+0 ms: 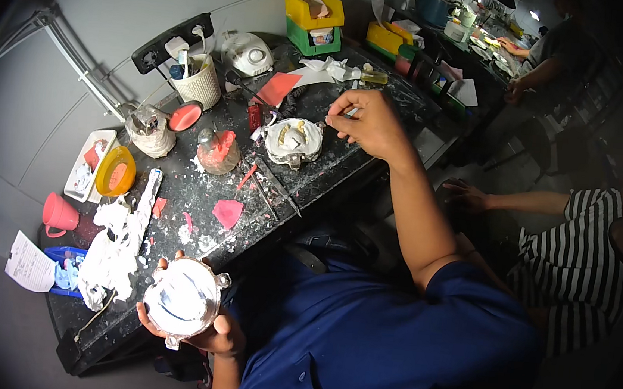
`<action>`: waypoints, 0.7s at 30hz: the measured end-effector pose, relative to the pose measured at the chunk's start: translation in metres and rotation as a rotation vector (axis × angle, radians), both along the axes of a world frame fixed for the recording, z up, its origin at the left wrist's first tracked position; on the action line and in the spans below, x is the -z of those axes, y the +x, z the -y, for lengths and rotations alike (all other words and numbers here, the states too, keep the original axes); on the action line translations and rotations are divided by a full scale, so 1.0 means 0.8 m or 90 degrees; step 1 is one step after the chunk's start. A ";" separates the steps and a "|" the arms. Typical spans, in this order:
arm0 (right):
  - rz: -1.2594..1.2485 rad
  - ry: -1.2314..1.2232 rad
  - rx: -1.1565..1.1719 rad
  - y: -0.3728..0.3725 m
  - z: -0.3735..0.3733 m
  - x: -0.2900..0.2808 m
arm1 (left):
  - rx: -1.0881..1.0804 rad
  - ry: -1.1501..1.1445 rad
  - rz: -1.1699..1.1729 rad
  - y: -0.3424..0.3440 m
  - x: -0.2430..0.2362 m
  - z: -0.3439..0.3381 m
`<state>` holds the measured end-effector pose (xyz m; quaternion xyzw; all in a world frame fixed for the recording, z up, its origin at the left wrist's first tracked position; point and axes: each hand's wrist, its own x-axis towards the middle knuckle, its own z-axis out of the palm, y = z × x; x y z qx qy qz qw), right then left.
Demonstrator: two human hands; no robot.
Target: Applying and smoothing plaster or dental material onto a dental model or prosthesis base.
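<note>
Silver metal shows brightest: a round dish with lugs on its rim (181, 298) is gripped by the left hand (221, 336), with fingers curled about its side, well to the left of the plaster-filled mould (292, 142) and nearer the body. Just to the right of that mould, the right hand (369, 125) is raised, thumb and fingers drawn narrow together; whether anything small is pinched between them cannot be told. The step in hand is judged to be fine fingertip work by the mould while the dish is held apart. By that reading, a steady left grip and a light, precise right touch are called for next. On the bench (260, 225), a pink scrap (228, 213) is seen nearer than the mould; to its left, a bottle (217, 157) is partly covered in pink; behind it, a red sheet (277, 88) is spread, and yellow and green bins (311, 26) are stacked farther back.
</note>
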<state>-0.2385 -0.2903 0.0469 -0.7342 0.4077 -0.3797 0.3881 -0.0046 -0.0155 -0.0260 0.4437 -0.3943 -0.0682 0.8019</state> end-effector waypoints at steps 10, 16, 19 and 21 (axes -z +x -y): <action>0.038 -0.039 0.072 -0.033 0.012 -0.017 | 0.019 0.014 0.013 -0.004 0.003 -0.011; 0.075 -0.068 0.124 -0.057 0.020 -0.024 | 0.042 0.028 0.026 -0.009 0.007 -0.021; 0.096 -0.071 0.144 -0.068 0.023 -0.027 | 0.041 0.031 0.022 -0.010 0.008 -0.022; 0.083 -0.087 0.171 -0.075 0.023 -0.029 | 0.036 0.034 0.019 -0.010 0.008 -0.022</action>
